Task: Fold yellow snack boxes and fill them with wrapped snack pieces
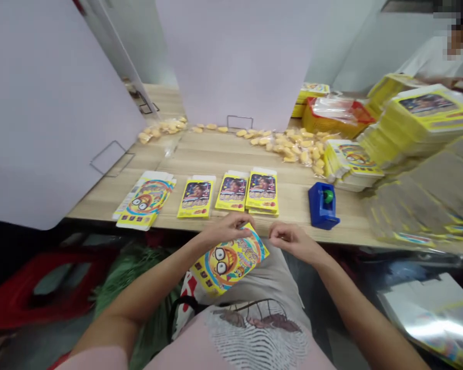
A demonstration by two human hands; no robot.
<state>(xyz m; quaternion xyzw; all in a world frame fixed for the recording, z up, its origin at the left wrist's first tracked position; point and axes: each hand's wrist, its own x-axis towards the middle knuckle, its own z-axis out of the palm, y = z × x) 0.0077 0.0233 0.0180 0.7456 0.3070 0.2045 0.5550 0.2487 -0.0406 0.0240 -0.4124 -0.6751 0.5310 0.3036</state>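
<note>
Yellow printed carton blank (pixel 229 263) lies just below the front edge of the wooden surface (pixel 212 159). Left hand (pixel 227 229): fingers grasping its top edge. Right hand (pixel 294 242): fingers released, loosely curled, just beside it.

Bare counter (pixel 224 159) opens up between the flat yellow cartons (pixel 195 198) and the spilled yellow snacks (pixel 293 146), a clear lane for a hand! Farther right, the blue tape dispenser (pixel 323 205) and stacked boxes (pixel 420 123) block the way, and white partitions (pixel 57 113) wall off the back left.

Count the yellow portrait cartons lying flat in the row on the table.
3: a left yellow cardboard carton, a middle carton, a right carton lying on another; more may be hidden.
</note>
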